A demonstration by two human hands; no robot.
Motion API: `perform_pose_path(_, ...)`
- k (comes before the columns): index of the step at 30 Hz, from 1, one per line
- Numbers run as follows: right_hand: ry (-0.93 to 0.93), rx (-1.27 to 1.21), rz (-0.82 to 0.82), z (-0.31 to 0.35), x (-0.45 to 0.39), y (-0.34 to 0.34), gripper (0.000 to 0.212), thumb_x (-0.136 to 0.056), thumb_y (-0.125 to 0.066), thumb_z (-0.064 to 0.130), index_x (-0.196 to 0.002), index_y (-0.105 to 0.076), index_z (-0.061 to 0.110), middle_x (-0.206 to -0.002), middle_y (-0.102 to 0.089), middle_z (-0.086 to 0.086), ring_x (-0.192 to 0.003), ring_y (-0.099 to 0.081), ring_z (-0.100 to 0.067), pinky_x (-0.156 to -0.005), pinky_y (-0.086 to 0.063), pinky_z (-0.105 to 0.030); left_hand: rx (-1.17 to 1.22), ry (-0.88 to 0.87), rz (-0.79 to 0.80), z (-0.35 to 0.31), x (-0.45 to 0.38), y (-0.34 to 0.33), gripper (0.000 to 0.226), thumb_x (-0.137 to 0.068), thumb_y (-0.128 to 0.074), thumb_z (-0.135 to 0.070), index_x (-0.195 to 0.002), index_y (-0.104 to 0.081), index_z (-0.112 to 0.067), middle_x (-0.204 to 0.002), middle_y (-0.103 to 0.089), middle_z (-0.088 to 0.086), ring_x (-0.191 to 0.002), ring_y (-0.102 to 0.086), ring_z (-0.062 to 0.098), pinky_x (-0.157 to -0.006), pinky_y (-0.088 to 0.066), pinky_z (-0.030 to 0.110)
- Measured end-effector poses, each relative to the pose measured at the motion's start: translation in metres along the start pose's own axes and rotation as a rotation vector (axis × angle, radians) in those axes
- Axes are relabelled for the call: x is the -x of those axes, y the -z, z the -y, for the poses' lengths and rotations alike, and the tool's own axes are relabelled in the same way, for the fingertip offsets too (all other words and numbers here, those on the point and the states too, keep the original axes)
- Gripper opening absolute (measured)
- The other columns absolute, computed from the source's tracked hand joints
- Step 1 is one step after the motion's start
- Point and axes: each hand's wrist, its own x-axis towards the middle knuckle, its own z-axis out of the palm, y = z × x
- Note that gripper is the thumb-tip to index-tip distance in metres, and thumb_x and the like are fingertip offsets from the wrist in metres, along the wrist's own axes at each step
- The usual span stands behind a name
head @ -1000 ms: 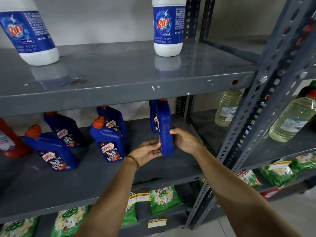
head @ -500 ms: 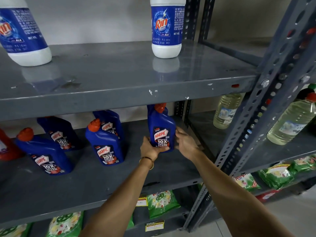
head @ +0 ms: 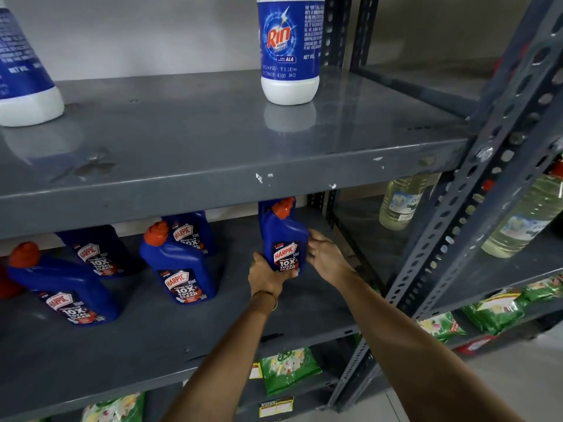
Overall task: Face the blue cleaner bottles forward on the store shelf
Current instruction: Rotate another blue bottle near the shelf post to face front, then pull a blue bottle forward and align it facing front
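Several blue Harpic cleaner bottles with orange caps stand on the grey middle shelf (head: 152, 339). The rightmost bottle (head: 283, 236) stands upright with its label facing me. My left hand (head: 265, 275) grips its lower left corner. My right hand (head: 324, 254) rests against its right side with fingers spread. To the left stand a front bottle (head: 179, 266), one behind it (head: 190, 233), a far-left bottle (head: 61, 287) and another behind that (head: 97, 254), all with labels facing forward.
The shelf above (head: 213, 141) carries two white Rin bottles (head: 289, 50) and hangs low over the cleaner bottles. A perforated steel upright (head: 475, 184) stands to the right, with clear liquid bottles (head: 399, 202) beyond. Green packets (head: 289, 370) lie on the bottom shelf.
The rightmost bottle was turned from side-on to label-forward and set back on the shelf. My left hand moved to its lower left corner, and my right hand loosened on its right side.
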Motion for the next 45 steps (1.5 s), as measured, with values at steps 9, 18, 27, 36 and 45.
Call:
perform_pose_path(9,0.022,0.294,-0.026,-0.025,0.014,0.014,0.048,-0.077,-0.048,-0.019,-0.123,-0.05,-0.005,-0.115,-0.058,-0.014,-0.104,-0.056,-0.022,-0.066,-0.05,-0.014,0.08,-0.086,0.088,0.018,0.0,0.019,0.051,-0.064,-0.079,-0.005,-0.11,-0.057,-0.003,-0.109,-0.068,0.017,-0.1,-0.064,0.027,-0.09,-0.052,0.038)
perform_pose_path(18,0.08,0.572,0.012,-0.038,0.01,0.013,0.038,-0.083,-0.061,0.004,-0.12,-0.054,0.007,-0.12,-0.062,-0.013,-0.111,-0.058,-0.024,-0.1,-0.045,-0.039,0.058,-0.105,0.063,0.011,0.004,0.017,0.041,-0.071,-0.073,-0.005,-0.11,-0.061,-0.002,-0.109,-0.069,0.018,-0.101,-0.065,0.027,-0.093,-0.051,0.038)
perform_pose_path(27,0.102,0.666,-0.059,-0.038,0.01,0.014,0.037,-0.086,-0.06,0.01,-0.123,-0.054,0.007,-0.122,-0.062,-0.014,-0.106,-0.055,-0.015,-0.089,-0.042,-0.026,0.031,-0.081,0.06,0.008,0.008,0.016,0.04,-0.075,-0.07,-0.006,-0.113,-0.059,-0.001,-0.112,-0.068,0.019,-0.104,-0.063,0.03,-0.095,-0.05,0.042)
perform_pose_path(36,0.124,0.704,-0.045,-0.04,0.037,0.022,0.037,-0.085,-0.06,0.007,-0.122,-0.054,0.003,-0.122,-0.062,-0.018,-0.114,-0.057,-0.028,-0.093,-0.044,-0.033,-0.005,-0.095,0.069,0.012,0.034,0.018,0.035,-0.074,-0.071,-0.009,-0.107,-0.061,-0.002,-0.108,-0.069,0.017,-0.101,-0.064,0.029,-0.091,-0.051,0.038)
perform_pose_path(45,0.087,0.664,-0.044,-0.047,0.078,0.026,0.033,-0.086,-0.058,0.004,-0.118,-0.054,0.001,-0.122,-0.062,-0.019,-0.114,-0.057,-0.03,-0.098,-0.046,-0.041,0.004,-0.089,0.114,0.023,0.066,0.024,0.041,-0.071,-0.075,-0.01,-0.108,-0.061,-0.004,-0.109,-0.069,0.018,-0.1,-0.064,0.03,-0.092,-0.051,0.044)
